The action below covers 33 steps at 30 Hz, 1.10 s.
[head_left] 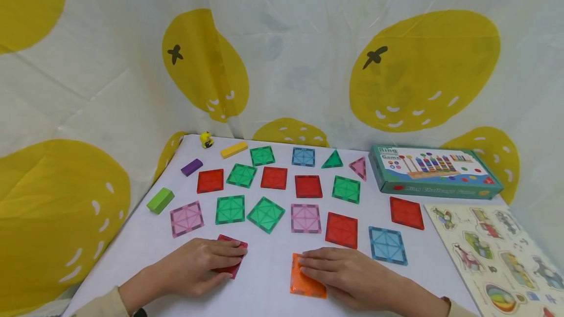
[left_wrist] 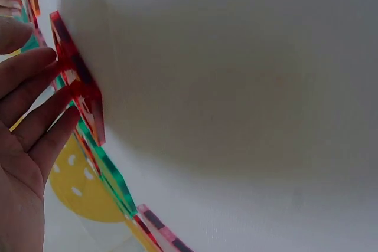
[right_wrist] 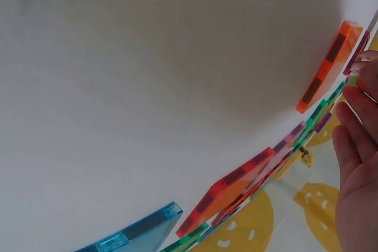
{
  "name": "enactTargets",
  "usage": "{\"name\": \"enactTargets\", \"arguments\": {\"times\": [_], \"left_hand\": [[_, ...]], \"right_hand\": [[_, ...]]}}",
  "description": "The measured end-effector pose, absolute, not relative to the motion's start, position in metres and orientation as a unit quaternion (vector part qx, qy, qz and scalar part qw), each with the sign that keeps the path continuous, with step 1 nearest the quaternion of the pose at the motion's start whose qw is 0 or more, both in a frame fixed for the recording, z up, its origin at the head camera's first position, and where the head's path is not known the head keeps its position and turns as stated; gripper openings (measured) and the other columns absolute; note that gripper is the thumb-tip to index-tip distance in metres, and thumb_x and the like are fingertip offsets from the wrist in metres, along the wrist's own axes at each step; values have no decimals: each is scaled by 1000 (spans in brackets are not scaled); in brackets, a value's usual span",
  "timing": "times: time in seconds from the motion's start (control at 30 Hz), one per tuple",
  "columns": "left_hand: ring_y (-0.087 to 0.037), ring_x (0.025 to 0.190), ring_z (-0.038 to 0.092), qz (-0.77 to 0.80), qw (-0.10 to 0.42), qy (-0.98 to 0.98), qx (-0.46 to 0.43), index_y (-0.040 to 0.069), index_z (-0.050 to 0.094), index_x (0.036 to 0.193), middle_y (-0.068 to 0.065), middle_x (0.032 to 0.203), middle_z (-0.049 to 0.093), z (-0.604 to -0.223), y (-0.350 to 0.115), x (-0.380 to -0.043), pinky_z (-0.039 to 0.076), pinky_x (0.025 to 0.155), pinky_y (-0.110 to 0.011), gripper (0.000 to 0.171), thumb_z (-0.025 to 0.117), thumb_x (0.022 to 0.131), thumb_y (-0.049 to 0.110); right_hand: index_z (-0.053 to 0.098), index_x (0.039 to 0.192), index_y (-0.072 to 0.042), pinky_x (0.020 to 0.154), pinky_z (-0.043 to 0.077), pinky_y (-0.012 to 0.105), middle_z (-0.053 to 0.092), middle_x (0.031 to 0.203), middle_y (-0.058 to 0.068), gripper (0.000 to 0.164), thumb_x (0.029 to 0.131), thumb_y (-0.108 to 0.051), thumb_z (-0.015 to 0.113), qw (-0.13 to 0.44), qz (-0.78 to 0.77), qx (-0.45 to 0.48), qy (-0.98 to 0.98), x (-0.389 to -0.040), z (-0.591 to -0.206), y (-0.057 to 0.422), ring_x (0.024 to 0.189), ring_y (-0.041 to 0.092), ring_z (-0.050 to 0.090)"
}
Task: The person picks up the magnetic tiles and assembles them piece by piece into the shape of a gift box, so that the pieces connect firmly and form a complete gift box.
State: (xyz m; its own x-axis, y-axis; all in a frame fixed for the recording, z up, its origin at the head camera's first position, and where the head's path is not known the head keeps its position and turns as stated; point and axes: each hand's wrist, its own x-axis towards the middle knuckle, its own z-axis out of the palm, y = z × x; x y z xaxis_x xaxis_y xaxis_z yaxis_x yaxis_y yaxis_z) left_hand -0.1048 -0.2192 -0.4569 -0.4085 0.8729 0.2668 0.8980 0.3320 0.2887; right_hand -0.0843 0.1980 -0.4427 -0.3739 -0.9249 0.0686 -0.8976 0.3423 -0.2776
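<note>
In the head view my left hand lies over a red magnetic tile near the table's front, covering much of it. The left wrist view shows the fingertips of this hand touching the red tile, fingers fairly straight. To the right, my right hand rests its extended fingers on an orange magnetic tile. From the right wrist, the orange tile lies flat on the table, just beyond the fingers of the right hand. Bare tabletop separates the two tiles.
Red, green, pink and blue tiles, among them a blue square and a green square, lie spread behind the hands. A game box and a picture board occupy the right side. Blocks, including a green one, lie left.
</note>
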Motion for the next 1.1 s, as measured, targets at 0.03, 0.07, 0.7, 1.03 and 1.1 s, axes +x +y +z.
{"name": "enactTargets", "arguments": {"times": [0.03, 0.07, 0.7, 1.03, 1.1], "left_hand": [[-18, 133, 60, -200, 27, -814, -545, 9, 68, 142, 2, 142, 66, -458, -219, -105, 56, 100, -40, 44, 73, 100, 22], [-19, 135, 59, -202, 21, -813, -545, 9, 67, 143, 2, 144, 65, -459, -218, -105, 55, 100, -41, 45, 73, 100, 20], [-19, 134, 60, -134, 72, -788, -597, 10, 71, 139, 0, 142, 66, -467, -176, -95, 54, 99, -31, 45, 81, 95, 15], [-17, 135, 58, -96, 95, -813, -566, 11, 69, 141, -1, 144, 65, -468, -146, -84, 54, 99, -28, 44, 74, 102, 30], [-17, 136, 57, -90, 78, -820, -560, 12, 67, 145, -1, 146, 63, -468, -142, -83, 54, 99, -28, 46, 69, 105, 35]], "right_hand": [[44, 163, -20, 102, 54, 39, 50, 159, -9, 57, 109, -28, 61, 57, -136, -557, 817, -84, -443, 198, 145, 14, 47], [43, 163, -20, 102, 54, 39, 50, 159, -9, 57, 109, -29, 60, 64, -137, -556, 817, -83, -443, 197, 145, 14, 46], [43, 164, -22, 103, 53, 37, 47, 161, -11, 53, 113, -33, 52, 110, -139, -543, 821, -76, -450, 195, 146, 13, 45], [41, 164, -21, 105, 52, 38, 44, 163, -10, 54, 113, -35, 51, 109, -138, -536, 826, -74, -451, 193, 150, 14, 40], [41, 164, -22, 104, 53, 38, 44, 163, -10, 54, 113, -35, 51, 117, -138, -531, 828, -73, -451, 192, 150, 13, 40]]}}
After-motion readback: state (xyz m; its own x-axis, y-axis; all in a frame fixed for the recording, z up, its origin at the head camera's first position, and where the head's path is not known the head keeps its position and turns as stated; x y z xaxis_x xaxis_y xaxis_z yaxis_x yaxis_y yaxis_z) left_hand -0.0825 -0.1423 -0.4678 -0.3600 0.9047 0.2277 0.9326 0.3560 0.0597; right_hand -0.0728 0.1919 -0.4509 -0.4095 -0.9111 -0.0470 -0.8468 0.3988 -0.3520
